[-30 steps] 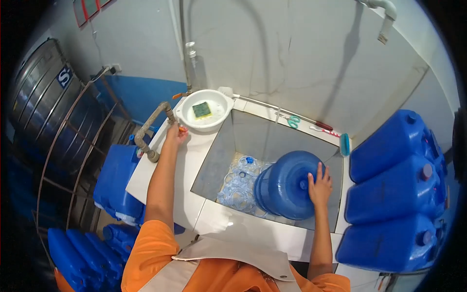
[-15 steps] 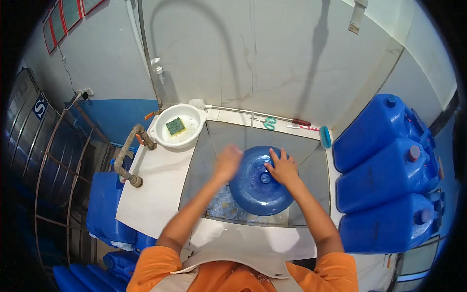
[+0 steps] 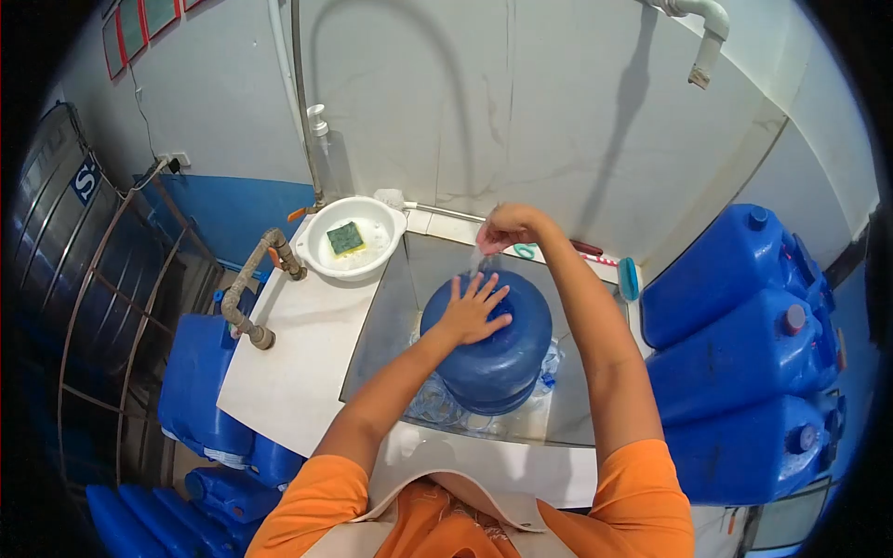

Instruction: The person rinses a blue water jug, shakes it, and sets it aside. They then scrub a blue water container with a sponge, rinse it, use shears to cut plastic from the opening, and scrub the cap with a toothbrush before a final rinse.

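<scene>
A large round blue water jug (image 3: 502,363) stands in the grey tiled sink (image 3: 386,321). My left hand (image 3: 476,312) lies on its top with the fingers spread, hiding the middle. Beyond the jug, my right hand (image 3: 508,229) is raised near the sink's back ledge. Its fingers are curled closed. A clear streak, seemingly water, shows between these fingers and the jug; what they hold, if anything, I cannot make out. Clear, blue-tinted plastic pieces (image 3: 433,402) lie on the sink floor around the jug's base.
A white basin (image 3: 395,228) with suds and a green-yellow sponge (image 3: 346,238) sits on the left counter, beside a pipe valve (image 3: 246,298). Scissors (image 3: 525,251) and a teal brush (image 3: 629,278) lie along the ledge. Several blue jerrycans (image 3: 716,353) line the right side.
My left hand has moved right onto the jug's top. My right hand has left the jug and gone up toward the back ledge. The jug appears tilted differently, showing more of its side.
</scene>
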Action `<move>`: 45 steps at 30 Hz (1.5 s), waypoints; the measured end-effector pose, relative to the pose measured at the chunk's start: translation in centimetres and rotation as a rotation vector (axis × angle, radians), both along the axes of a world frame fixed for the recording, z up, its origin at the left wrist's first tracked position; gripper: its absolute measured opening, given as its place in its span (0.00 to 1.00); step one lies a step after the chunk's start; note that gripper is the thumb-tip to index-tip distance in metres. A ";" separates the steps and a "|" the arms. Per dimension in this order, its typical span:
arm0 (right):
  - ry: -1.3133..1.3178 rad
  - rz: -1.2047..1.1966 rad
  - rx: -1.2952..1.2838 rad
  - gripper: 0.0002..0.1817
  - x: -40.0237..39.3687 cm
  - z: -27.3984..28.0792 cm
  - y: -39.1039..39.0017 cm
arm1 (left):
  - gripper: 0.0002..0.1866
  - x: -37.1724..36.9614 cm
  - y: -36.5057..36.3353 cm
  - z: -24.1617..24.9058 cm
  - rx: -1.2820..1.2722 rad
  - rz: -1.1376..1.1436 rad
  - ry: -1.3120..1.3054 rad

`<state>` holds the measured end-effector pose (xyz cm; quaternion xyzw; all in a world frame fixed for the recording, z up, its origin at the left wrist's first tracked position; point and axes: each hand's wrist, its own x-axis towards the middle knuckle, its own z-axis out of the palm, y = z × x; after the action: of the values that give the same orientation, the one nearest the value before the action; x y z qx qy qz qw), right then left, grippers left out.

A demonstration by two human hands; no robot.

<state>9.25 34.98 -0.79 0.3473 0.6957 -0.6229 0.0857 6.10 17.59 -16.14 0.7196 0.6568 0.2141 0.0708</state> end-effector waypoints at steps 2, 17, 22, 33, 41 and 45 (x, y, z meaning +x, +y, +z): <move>-0.038 0.024 0.047 0.07 0.2 1.2 -0.2 | 0.35 2.2 1.0 2.0 -0.154 0.203 0.029; 0.017 -0.027 0.042 0.08 0.4 0.8 -0.2 | 0.47 -0.3 6.4 2.5 -0.323 0.231 0.058; 0.063 -0.078 0.212 0.10 0.9 0.2 -0.7 | 0.37 -3.3 8.9 2.3 -0.050 0.193 -0.162; -0.027 0.207 0.830 0.10 1.1 -2.1 0.9 | 0.46 -3.9 10.7 1.4 -0.114 -0.121 -0.250; -0.483 -0.637 1.420 0.14 22.4 -12.9 13.2 | 0.52 3.7 7.2 3.7 -0.452 0.168 -0.280; -0.561 -0.831 1.306 0.24 27.6 -15.5 12.8 | 0.52 5.7 7.1 3.4 -0.448 0.115 -0.230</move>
<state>36.85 47.74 -16.24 0.6990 0.6855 0.0364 -0.2004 11.75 24.65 -12.74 0.6185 0.7152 0.1473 0.2904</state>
